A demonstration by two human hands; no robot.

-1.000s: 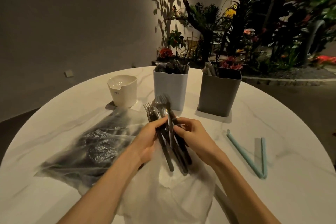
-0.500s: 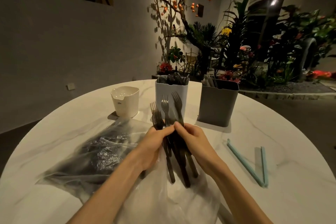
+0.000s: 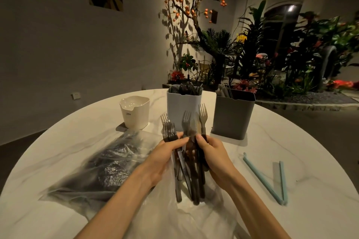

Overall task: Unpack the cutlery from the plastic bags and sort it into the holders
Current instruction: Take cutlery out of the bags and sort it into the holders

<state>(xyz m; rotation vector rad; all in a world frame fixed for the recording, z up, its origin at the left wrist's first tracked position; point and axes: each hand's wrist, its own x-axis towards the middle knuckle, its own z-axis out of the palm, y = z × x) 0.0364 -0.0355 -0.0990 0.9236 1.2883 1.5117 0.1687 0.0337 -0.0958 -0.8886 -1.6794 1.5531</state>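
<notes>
Since a second ago both hands have raised the forks more upright. Left hand [image 3: 167, 153] and right hand [image 3: 211, 151] clasp the fork bundle [image 3: 189, 153] above the table's [image 3: 291, 141] near edge; stiff, slippery handles, best gripped mid-handle.

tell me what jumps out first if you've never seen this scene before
The bundle of dark forks gripped upright by the left hand and the right hand at the middle of the round marble table draws the eye first. Behind it stand a white holder and a grey holder, both already holding cutlery, with a cream cup to their left. A crumpled clear plastic bag of dark cutlery lies left of the hands.
</notes>
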